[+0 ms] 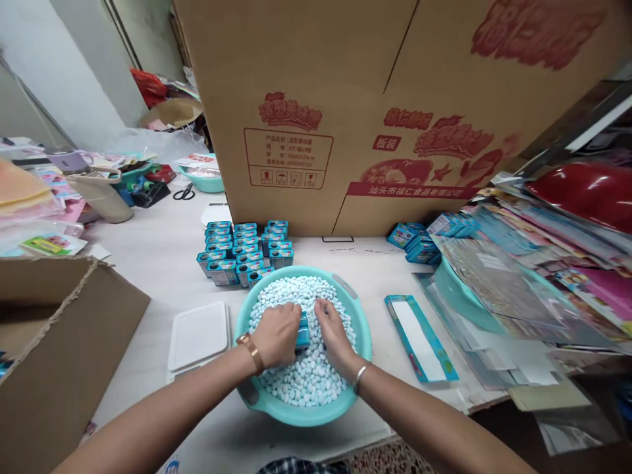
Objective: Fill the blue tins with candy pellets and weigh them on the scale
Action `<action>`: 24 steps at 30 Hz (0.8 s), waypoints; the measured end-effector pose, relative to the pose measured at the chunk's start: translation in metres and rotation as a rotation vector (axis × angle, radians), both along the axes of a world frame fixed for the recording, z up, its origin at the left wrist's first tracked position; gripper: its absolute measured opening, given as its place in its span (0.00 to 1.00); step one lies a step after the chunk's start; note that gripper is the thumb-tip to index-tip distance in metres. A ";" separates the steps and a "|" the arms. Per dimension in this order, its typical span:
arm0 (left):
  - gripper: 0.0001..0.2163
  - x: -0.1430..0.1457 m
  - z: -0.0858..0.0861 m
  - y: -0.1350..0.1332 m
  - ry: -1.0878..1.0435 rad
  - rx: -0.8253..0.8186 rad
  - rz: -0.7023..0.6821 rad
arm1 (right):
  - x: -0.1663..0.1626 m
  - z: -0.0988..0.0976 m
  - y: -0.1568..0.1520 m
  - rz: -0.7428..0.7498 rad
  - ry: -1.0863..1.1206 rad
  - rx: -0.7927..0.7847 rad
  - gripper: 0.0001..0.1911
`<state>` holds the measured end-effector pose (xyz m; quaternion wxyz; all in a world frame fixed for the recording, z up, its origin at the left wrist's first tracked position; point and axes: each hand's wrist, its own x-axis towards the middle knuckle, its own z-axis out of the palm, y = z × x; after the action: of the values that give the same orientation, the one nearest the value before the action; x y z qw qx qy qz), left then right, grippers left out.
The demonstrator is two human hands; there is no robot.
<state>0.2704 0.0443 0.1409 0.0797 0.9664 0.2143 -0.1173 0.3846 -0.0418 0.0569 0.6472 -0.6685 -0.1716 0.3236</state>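
Note:
A round turquoise basin (364, 329) full of small pale blue and white candies (311, 388) stands before me on the white table. My left hand (279, 332) is over the candies, its fingers wrapped round a small blue box (302, 336). Just right of that box, my right hand (333, 329) is cupped with its fingertips among the candies; whatever lies inside its curl is hidden. Rows of similar small blue boxes (241, 253) stand behind the basin to the left.
A large cardboard carton (306, 72) rises behind the table. An open cardboard box (74, 349) is at left, near a white flat scale-like device (199, 336). A flat blue carton (419, 339) lies right of the basin; papers and plastic sheets (498, 276) pile up farther right.

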 end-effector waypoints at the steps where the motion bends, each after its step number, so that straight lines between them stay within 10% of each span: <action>1: 0.23 -0.003 -0.003 -0.001 -0.038 0.000 0.015 | -0.004 0.003 0.004 -0.010 0.035 0.031 0.23; 12: 0.32 -0.040 -0.020 -0.006 -0.633 -0.188 0.411 | -0.004 0.082 0.029 0.113 0.140 0.348 0.13; 24: 0.33 -0.037 -0.024 -0.003 -0.625 -0.179 0.427 | -0.006 0.085 0.033 0.176 0.177 0.357 0.11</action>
<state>0.2336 0.0411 0.1171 0.2479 0.8783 0.3651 0.1837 0.3789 -0.0087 0.1424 0.7371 -0.4949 -0.2262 0.4007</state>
